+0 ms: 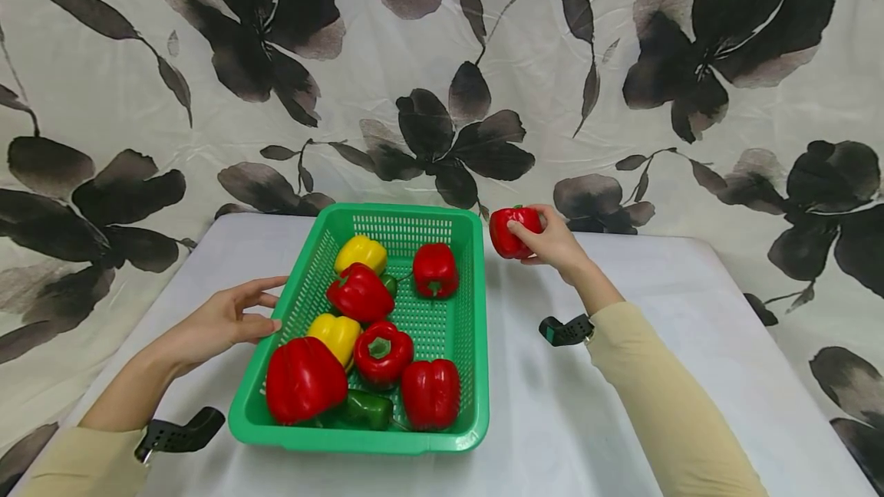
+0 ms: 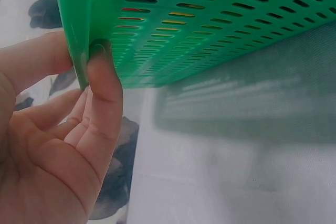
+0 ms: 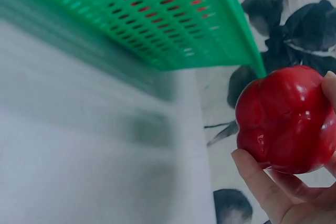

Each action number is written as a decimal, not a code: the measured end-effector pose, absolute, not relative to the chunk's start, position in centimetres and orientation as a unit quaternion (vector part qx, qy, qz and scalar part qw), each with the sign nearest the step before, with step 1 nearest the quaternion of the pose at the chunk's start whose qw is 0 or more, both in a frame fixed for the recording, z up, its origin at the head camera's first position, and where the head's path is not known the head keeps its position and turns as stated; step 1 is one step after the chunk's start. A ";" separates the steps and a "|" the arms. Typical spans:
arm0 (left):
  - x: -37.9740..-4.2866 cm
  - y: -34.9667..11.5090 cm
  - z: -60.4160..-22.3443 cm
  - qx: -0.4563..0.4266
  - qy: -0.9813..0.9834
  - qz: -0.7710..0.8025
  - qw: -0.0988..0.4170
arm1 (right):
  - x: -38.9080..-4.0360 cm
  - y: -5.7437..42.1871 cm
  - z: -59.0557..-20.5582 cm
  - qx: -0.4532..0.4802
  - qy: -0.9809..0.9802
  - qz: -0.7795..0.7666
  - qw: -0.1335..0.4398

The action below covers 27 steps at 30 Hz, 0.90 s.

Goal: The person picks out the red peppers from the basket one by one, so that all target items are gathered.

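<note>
One basket (image 1: 359, 442), white table (image 1: 539, 436), floral backdrop (image 1: 442, 44)

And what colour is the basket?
The basket is green; it shows best in the head view.

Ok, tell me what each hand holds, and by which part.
Left hand: green basket, by its left rim. Right hand: red pepper, by its sides.

- Green is being shown by the basket (image 1: 357, 442).
- Red is being shown by the held pepper (image 1: 500, 233).
- Black flowers (image 1: 742, 6) are being shown on the pale cloth (image 1: 394, 60).
</note>
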State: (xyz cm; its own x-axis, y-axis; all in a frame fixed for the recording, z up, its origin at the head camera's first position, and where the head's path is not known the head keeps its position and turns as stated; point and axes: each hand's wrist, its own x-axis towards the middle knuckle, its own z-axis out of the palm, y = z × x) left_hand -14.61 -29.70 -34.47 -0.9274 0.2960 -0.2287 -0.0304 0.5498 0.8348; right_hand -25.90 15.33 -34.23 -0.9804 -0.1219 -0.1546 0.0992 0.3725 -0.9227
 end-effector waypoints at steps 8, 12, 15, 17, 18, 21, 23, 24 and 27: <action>-14.6 -29.8 -34.6 0.079 0.861 0.472 0.175 | -26.0 16.1 -35.9 0.022 0.820 -0.563 0.102; -14.6 -29.8 -34.7 0.080 0.860 0.473 0.174 | -26.0 16.4 -36.7 0.026 0.824 -0.556 0.105; -14.6 -29.8 -34.7 0.080 0.861 0.471 0.173 | -26.0 16.6 -37.3 0.032 0.823 -0.557 0.111; -14.6 -29.7 -34.7 0.080 0.862 0.471 0.172 | -26.0 16.6 -37.6 0.037 0.826 -0.551 0.112; -14.6 -29.7 -34.6 0.080 0.863 0.469 0.170 | -26.0 16.6 -37.8 0.040 0.829 -0.547 0.113; -14.4 -29.7 -34.6 0.079 0.866 0.465 0.165 | -26.0 16.6 -38.2 0.044 0.842 -0.526 0.109; -14.4 -29.6 -34.6 0.078 0.869 0.462 0.162 | -25.9 16.5 -38.4 0.046 0.848 -0.517 0.108; -14.4 -29.6 -34.6 0.078 0.869 0.461 0.161 | -25.9 16.5 -38.5 0.048 0.849 -0.515 0.109; -14.4 -29.6 -34.6 0.077 0.867 0.462 0.167 | -25.7 16.4 -38.7 0.051 0.852 -0.509 0.109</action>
State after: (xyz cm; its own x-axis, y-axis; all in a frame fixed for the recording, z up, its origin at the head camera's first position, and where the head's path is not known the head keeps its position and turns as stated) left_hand -14.44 -29.63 -34.58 -0.9323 0.2882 -0.2184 -0.0207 0.5605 0.8279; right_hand -25.74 16.36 -38.75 -0.9708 -0.0237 -0.2387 0.1990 0.4762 -0.8565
